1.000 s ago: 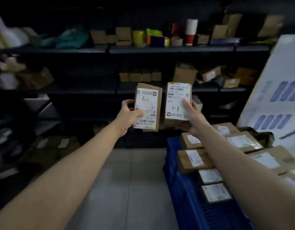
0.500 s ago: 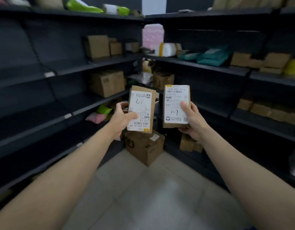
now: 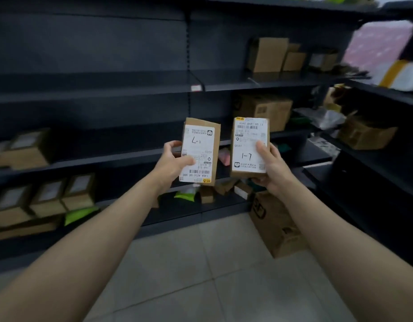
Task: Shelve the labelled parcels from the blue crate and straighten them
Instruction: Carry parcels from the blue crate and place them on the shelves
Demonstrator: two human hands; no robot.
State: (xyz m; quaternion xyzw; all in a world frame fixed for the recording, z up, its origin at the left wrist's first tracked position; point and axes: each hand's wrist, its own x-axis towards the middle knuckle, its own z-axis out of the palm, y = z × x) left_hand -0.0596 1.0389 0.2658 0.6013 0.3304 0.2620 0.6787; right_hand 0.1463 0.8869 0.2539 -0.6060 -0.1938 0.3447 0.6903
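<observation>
I hold two small brown parcels upright in front of me, each with a white shipping label marked by hand. My left hand [image 3: 171, 162] grips the left parcel [image 3: 201, 145], thumb across its label's lower part. My right hand [image 3: 271, 166] grips the right parcel [image 3: 247, 138] from its right side, thumb on the label. The two parcels are apart, side by side, in front of dark metal shelves [image 3: 131, 89]. The blue crate is out of view.
Labelled brown boxes [image 3: 47, 196] stand in a row on a low shelf at left, more boxes [image 3: 268, 54] on an upper shelf at right. A large carton [image 3: 275, 224] sits on the tiled floor by the corner. A second shelf unit [image 3: 375, 159] runs along the right.
The view has swung left from the blue crate to the corner and now to the left shelving. Both hands still hold the two parcels up in the same pose.
</observation>
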